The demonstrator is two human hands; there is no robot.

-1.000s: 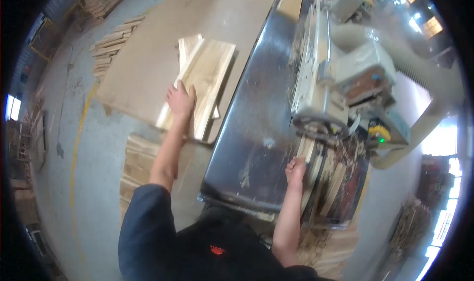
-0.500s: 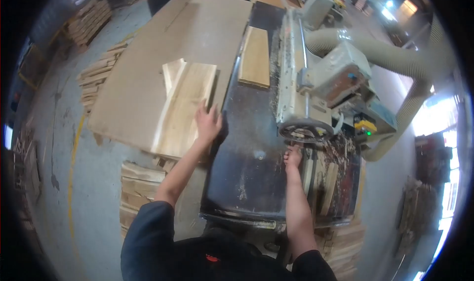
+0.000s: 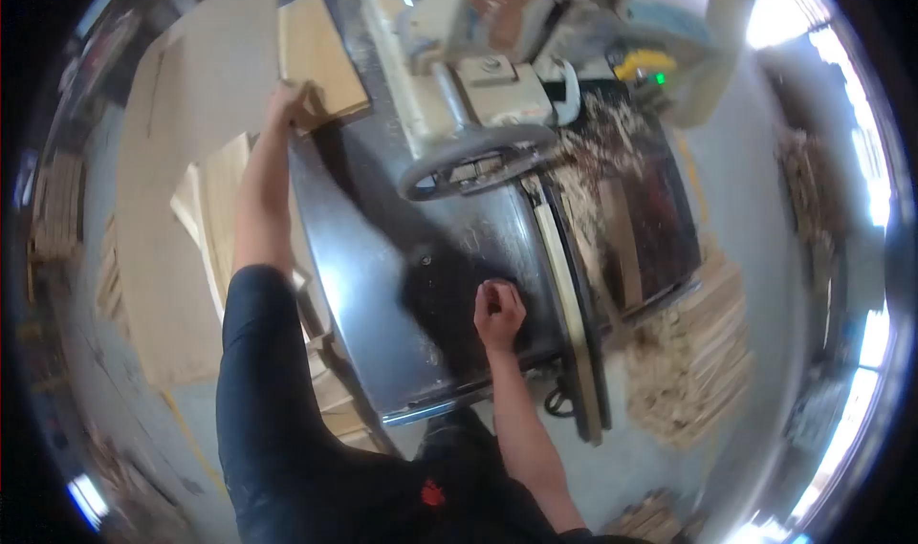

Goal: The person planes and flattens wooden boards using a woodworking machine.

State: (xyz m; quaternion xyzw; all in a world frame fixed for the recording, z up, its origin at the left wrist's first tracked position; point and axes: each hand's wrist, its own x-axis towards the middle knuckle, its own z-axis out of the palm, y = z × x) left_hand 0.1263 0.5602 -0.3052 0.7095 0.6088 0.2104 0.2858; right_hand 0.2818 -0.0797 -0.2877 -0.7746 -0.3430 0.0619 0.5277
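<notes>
1. Our board (image 3: pixel 323 54) lies along the table's (image 3: pixel 382 353) left edge, toward the far end.
2. Our left hand (image 3: pixel 295 104) touches its near-left corner; we cannot tell its grip.
3. Our right hand (image 3: pixel 499 307), loosely clenched, is nearer the front edge.

A flat, yellowish-brown wooden board (image 3: pixel 327 58) lies on the dark metal surface (image 3: pixel 368 329), left hand (image 3: pixel 292 104) at its near-left corner.

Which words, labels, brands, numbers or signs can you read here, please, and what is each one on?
No word, brand, number or sign is readable.
Red mark on the black shirt: too blurred to tell whether it is lettering.
Machine: nothing legible.
Yellow part by the green light: nothing legible.
</notes>
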